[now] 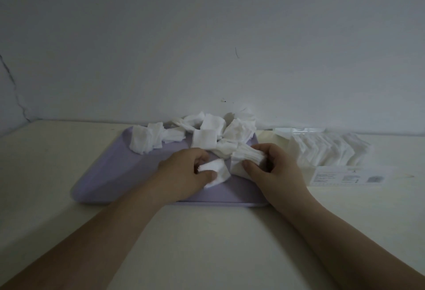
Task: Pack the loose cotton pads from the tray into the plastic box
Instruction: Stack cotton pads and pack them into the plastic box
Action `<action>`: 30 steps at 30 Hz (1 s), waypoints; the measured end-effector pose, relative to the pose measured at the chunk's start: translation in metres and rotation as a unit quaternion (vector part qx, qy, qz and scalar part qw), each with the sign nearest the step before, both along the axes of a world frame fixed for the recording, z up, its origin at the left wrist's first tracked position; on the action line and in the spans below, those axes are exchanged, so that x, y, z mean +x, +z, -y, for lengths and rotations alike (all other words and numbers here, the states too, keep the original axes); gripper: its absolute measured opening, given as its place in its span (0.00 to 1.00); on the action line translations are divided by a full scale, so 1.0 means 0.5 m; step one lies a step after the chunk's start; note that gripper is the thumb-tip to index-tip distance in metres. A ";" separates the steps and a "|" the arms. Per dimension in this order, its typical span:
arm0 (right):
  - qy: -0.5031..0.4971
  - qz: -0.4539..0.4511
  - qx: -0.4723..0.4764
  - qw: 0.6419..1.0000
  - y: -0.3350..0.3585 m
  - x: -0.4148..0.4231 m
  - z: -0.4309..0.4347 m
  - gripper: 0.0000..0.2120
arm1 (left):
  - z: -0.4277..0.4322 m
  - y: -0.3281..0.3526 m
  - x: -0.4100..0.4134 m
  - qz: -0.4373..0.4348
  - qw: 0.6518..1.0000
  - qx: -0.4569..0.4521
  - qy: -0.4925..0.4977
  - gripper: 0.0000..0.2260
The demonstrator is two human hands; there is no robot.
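Observation:
A lilac tray (110,174) lies on the table with several loose white cotton pads (207,133) heaped along its far edge. My left hand (186,172) pinches one or two pads (216,172) over the tray's middle. My right hand (273,165) grips a small stack of pads (246,157) at the tray's right side. To the right of the tray stands the clear plastic box (333,151), open at the top, with a row of pads standing inside it.
The tray and box stand on a pale table (207,232) against a white wall (207,37). The box's clear lid (299,130) shows behind it, by the wall. A printed label (349,176) covers the box's front.

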State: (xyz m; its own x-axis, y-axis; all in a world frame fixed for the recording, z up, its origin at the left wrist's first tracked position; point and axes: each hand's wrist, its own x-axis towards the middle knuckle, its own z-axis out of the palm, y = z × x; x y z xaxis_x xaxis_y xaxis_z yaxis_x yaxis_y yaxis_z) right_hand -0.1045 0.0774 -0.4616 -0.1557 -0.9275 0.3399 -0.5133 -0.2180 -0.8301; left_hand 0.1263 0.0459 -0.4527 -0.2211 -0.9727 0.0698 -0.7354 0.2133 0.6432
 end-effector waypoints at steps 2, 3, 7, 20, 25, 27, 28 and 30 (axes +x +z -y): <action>-0.003 -0.003 0.000 1.000 0.002 0.001 -0.002 0.13 | -0.001 0.001 0.000 -0.012 1.000 0.020 -0.015 0.22; -0.007 -0.002 -0.004 1.000 0.001 0.000 -0.001 0.12 | -0.003 0.004 0.000 -0.020 0.999 0.024 -0.019 0.19; -0.021 0.021 -0.014 0.999 0.001 0.000 0.001 0.12 | -0.015 0.027 -0.005 -0.183 0.981 0.034 -0.055 0.06; 0.165 0.016 0.049 0.985 0.008 -0.002 -0.009 0.15 | -0.037 0.019 -0.038 -0.282 0.957 0.016 -0.063 0.16; 0.169 0.068 0.057 0.982 0.007 0.000 -0.009 0.14 | -0.038 0.019 -0.039 -0.266 0.962 0.004 -0.059 0.17; 0.174 0.073 0.061 0.980 0.005 0.001 -0.010 0.13 | -0.037 0.018 -0.039 -0.259 0.964 0.003 -0.062 0.18; 0.177 0.077 0.063 0.979 0.006 0.002 -0.010 0.12 | -0.036 0.018 -0.039 -0.259 0.964 0.002 -0.064 0.19; 0.187 0.103 0.073 0.974 0.010 0.000 -0.010 0.12 | -0.036 0.018 -0.039 -0.261 0.963 -0.002 -0.066 0.21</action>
